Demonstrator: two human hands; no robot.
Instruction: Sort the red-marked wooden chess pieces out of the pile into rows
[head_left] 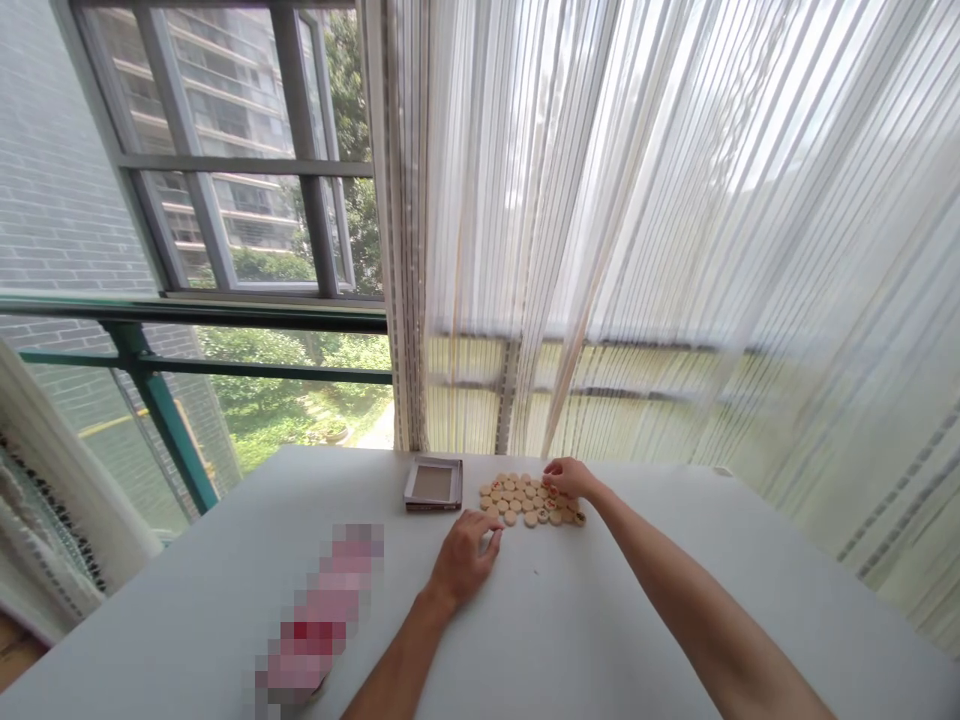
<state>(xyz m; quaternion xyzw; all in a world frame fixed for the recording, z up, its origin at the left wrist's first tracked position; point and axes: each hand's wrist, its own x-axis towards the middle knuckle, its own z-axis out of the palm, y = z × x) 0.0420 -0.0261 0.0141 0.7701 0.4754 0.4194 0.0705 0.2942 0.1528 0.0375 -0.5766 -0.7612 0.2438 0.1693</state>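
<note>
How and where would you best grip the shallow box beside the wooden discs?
Probably by the left wall, coming from the left with thumb and fingers across it: the box sits flat with a raised rim to pinch, while the discs and left hand crowd its right side.

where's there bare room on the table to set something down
The white table is bare right of the right forearm, and left of the box, beyond the pixelated pink item. It's crowded around the pale discs, where the right hand and left hand are.
</note>
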